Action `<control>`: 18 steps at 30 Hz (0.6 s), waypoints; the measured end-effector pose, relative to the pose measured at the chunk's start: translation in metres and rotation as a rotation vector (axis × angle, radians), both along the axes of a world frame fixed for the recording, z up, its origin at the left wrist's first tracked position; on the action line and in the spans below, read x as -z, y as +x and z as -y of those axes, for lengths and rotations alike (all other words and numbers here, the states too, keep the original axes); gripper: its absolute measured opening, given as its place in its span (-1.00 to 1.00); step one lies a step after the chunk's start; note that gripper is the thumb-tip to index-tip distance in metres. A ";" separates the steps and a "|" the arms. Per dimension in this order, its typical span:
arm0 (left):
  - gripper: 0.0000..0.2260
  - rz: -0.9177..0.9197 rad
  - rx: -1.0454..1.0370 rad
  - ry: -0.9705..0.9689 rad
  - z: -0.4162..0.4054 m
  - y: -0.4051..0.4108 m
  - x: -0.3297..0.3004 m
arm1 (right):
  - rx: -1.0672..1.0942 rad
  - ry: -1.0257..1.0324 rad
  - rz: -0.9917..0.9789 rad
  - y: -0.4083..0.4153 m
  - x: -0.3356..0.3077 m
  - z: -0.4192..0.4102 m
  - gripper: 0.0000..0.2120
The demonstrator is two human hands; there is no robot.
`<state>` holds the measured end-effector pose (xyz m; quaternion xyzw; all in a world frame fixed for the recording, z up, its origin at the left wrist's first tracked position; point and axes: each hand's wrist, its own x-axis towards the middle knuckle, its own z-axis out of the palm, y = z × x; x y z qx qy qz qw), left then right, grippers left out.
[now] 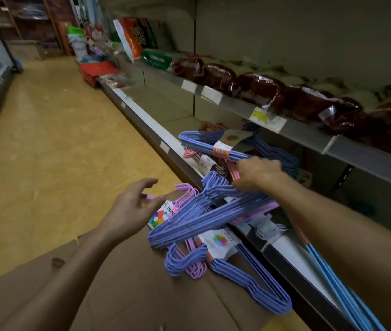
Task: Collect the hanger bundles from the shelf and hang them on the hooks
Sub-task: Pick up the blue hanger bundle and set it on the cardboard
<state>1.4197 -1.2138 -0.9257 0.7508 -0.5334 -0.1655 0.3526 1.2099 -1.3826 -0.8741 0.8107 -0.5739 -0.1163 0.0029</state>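
The right hand (256, 174) reaches to the lower shelf (146, 120), knuckles toward the camera, so its fingertips are hidden behind the hand. It appears curled round the bar of a blue-purple hanger bundle (216, 145) with a paper label, which juts out over the shelf edge just beyond the fingers; the exact grip cannot be made out. A pink bundle (191, 152) lies under that one, mostly covered.

The left hand (132, 206) hovers with fingers (145, 185) loosely spread and slightly bent, holding nothing. Just right of its thumb, a heap of purple and lilac hanger bundles (204, 218) rests on brown cardboard (142, 283), hooks tangled so that single bundles are hard to separate. A labelled card (162, 215) pokes out beside the thumb, its print only partly readable.

Below the right forearm, light blue hangers (333, 283) run out of the picture at the bottom edge. On the upper shelf, dark red wrapped packages (261, 88) sit blurred.
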 end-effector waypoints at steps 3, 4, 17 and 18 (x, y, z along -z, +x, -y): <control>-0.51 -0.050 0.029 0.033 0.016 -0.009 0.011 | 0.055 0.118 -0.007 -0.009 -0.003 0.011 -0.58; -0.52 -0.074 0.039 0.043 0.020 -0.012 0.015 | 0.045 0.173 -0.020 -0.011 -0.001 0.016 -0.56; -0.68 -0.303 -0.037 0.072 0.045 -0.013 0.038 | -0.023 0.339 0.311 -0.037 0.011 0.015 -0.86; -0.66 -0.309 -0.040 0.064 0.046 -0.013 0.040 | -0.006 0.351 0.381 -0.039 0.010 0.013 -0.89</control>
